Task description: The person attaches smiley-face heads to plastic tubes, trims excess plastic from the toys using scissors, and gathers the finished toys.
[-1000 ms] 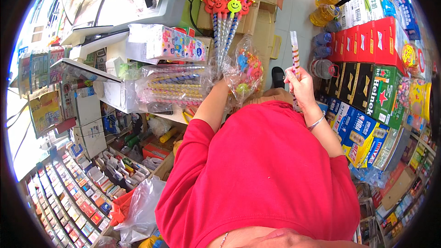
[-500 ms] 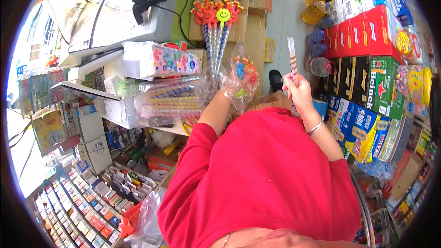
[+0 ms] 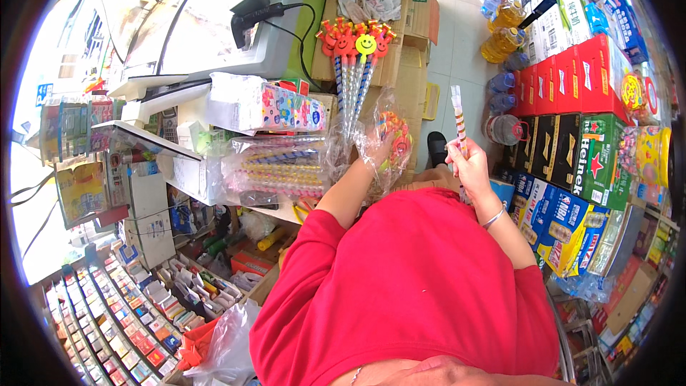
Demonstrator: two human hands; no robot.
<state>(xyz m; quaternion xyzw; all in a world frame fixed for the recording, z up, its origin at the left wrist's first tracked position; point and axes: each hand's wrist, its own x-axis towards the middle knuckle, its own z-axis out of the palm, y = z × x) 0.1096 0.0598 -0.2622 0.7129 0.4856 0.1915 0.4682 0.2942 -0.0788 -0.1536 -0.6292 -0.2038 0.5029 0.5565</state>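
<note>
- Meanwhile, behind a crowded shop worktop (image 3: 279,207), the right hand (image 3: 473,166) pinches one striped pencil (image 3: 457,118) upright between thumb and fingertips, its tip pointing up and away from the body.
- Across the red-shirted chest, the left hand (image 3: 382,149) is buried in a crinkled clear plastic bag (image 3: 386,144) and looks closed on its mouth or on the coloured things inside (which of the two cannot be told through the film).
- Just above that bag stands a bunch of pencils topped with smiley flower heads (image 3: 355,43); whether the left hand also holds their lower ends is hidden.
- By the look of it, the single pencil is being sorted apart from, or back into, the bundle; the next move would call for lining its length up with the others and keeping the bag mouth open.
- Further out: a flat clear pack of striped pencils (image 3: 282,166) on the worktop, stacked red drink cartons (image 3: 572,82) to the right, and small packets in a rack (image 3: 107,314) lower left.
</note>
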